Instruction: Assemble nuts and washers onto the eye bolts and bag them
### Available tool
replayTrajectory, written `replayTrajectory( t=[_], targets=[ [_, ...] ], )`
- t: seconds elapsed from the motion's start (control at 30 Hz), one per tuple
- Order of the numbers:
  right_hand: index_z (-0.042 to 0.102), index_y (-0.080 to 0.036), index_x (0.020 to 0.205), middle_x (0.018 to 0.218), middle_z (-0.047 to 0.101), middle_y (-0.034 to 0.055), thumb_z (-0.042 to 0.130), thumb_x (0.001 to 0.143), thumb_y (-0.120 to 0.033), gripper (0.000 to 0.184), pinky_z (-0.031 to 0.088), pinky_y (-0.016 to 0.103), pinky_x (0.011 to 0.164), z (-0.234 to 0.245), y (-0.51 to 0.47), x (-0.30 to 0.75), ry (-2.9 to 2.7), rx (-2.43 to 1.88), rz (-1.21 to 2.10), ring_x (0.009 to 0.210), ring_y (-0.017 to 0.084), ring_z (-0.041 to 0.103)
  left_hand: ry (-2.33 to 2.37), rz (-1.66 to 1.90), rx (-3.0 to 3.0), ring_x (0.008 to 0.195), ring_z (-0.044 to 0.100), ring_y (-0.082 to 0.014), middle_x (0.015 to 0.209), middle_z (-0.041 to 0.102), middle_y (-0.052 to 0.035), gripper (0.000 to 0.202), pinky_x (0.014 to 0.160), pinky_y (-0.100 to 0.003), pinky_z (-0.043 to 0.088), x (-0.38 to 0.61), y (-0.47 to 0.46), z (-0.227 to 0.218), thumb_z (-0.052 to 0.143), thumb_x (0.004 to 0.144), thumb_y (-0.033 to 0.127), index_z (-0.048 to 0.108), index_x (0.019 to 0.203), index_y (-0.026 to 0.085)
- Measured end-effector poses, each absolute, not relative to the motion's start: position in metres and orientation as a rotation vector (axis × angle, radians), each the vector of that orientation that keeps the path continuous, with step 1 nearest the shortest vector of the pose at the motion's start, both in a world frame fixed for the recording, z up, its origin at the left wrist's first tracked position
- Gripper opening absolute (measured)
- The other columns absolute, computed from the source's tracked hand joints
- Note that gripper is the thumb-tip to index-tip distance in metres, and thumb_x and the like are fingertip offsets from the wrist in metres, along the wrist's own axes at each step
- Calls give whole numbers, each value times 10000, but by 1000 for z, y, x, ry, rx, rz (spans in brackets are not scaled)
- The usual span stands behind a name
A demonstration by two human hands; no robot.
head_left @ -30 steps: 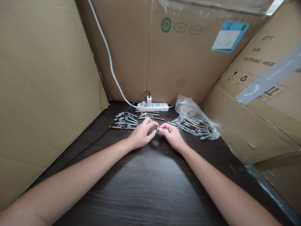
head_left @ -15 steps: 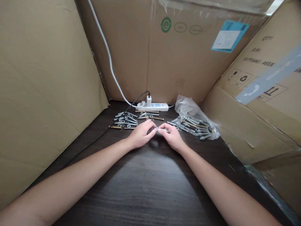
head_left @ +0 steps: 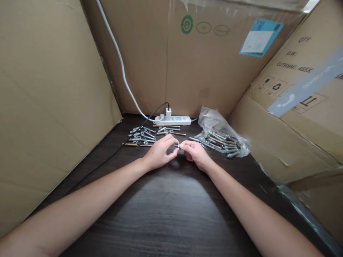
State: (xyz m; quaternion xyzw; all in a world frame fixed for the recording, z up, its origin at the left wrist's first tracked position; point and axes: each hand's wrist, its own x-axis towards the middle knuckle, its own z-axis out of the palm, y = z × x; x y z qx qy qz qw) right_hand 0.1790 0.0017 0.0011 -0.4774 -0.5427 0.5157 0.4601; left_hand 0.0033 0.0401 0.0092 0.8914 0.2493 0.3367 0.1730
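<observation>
beyond and left of the left hand (head_left: 159,152), loose metal bolts (head_left: 151,140) and a hex nut (head_left: 145,142) lie on the dark tabletop (head_left: 171,217). both hands pinch a small metal fastener (head_left: 177,145) between them, the right hand (head_left: 197,154) from its right end. beyond and right of that, a clear plastic bag (head_left: 212,119) holds bundled bolts (head_left: 224,140).

A single camera, worn on the person's head, looks forward and steeply down over the table (head_left: 171,214). It sights along both forearms (head_left: 93,200), which run in from the lower corners to the left hand (head_left: 160,152) and right hand (head_left: 197,154) near mid-picture. The wide view keeps the hands small, at middle range, and faces the rear cardboard box (head_left: 139,53), with the left cardboard box (head_left: 48,96) and right cardboard box (head_left: 292,139) flanking it.
</observation>
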Motion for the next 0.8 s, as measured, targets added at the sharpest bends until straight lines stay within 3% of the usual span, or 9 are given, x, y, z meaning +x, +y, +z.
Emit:
replayTrajectory(
  t=[0.1, 0.3, 0.43, 0.6, 0.8],
  targets=[
    [556, -184, 695, 441, 290, -100, 593, 754, -478, 302, 194, 214, 399, 4, 1, 177, -1333, -1180, 1312, 394, 64, 229, 701, 961, 2516, 768, 501, -144, 851, 507, -25, 87, 704, -275, 426, 3, 40, 8, 463, 855, 217, 513, 919, 186],
    [647, -180, 823, 680, 568, -17, 558, 825, -425, 260, 372, 248, 603, 11, 0, 185, -1777, -1216, 870, 613, 119, 476, 723, 1051, 2478, 707, 441, -131, 787, 441, -3, 23, 646, -266, 386, 2, 41, 7, 481, 815, 176, 465, 829, 186],
    [653, -187, 859, 651, 587, -6, 491, 863, -409, 275, 365, 253, 586, 21, 3, 201, -1859, -1332, 661, 590, 135, 490, 779, 1149, 2414, 672, 408, -122, 758, 399, 7, 38, 634, -266, 372, 3, 41, 8, 469, 816, 159, 450, 801, 188],
    [683, -203, 732, 631, 621, 36, 505, 821, -355, 251, 297, 277, 558, 46, 10, 251, -1702, -1856, -128, 587, 166, 516, 794, 1165, 2329, 649, 402, -116, 766, 400, 4, 26, 611, -259, 371, 3, 44, 5, 452, 847, 184, 474, 861, 187],
    [715, -251, 877, 839, 711, 61, 497, 798, -334, 247, 318, 276, 575, 52, 14, 293, -1576, -2300, -156, 724, 211, 599, 785, 1066, 2355, 650, 406, -112, 766, 424, 6, 50, 612, -252, 363, 3, 44, 3, 451, 854, 196, 497, 866, 179]
  ],
)
